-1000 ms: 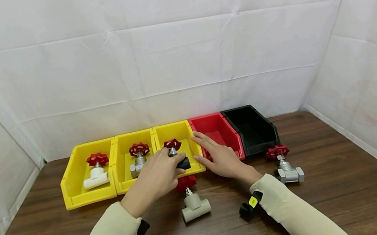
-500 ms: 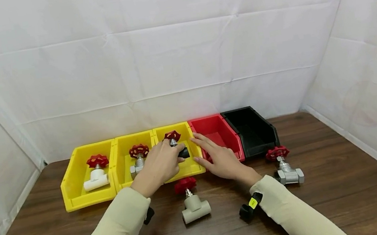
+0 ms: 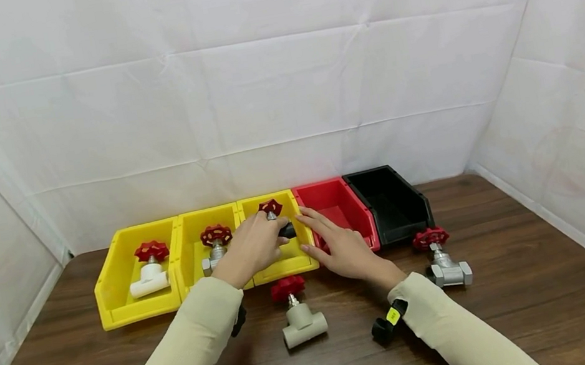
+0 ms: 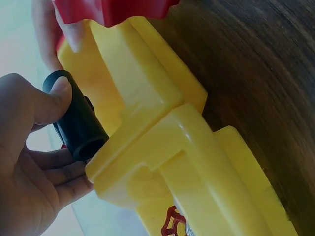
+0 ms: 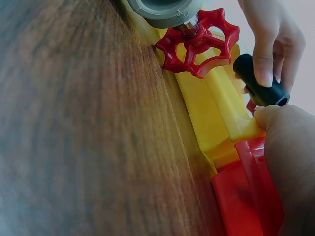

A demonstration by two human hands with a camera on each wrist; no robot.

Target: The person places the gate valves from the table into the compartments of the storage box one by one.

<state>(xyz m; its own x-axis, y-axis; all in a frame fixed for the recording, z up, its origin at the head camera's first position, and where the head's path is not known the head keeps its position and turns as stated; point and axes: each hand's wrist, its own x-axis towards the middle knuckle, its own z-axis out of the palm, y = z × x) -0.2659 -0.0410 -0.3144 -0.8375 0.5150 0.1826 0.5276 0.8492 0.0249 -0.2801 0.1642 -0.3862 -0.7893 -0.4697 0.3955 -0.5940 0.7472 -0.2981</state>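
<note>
My left hand (image 3: 256, 241) grips a black tee-bodied valve (image 4: 78, 118) with a red handwheel (image 3: 270, 207), its thumb lying along the black pipe. The valve is over the third yellow bin (image 3: 296, 263). My right hand (image 3: 345, 250) has its fingers extended, with the fingertips at that bin's right wall beside the red bin (image 3: 331, 197). On the table in front of the bins lies a grey tee valve (image 3: 303, 323) with a red handwheel. A metal valve (image 3: 449, 271), also with a red wheel, lies at the right.
A white valve (image 3: 149, 279) is in the leftmost yellow bin (image 3: 135, 310). The middle yellow bin (image 3: 193, 222) holds a metal valve (image 3: 216, 252), partly covered by my left hand. A black bin (image 3: 391, 199) ends the row on the right, with white sheeting (image 3: 268, 98) behind.
My left hand has moved farther back and slightly right with the black valve, deeper over the third yellow bin. My right hand has stayed at the bin wall.
</note>
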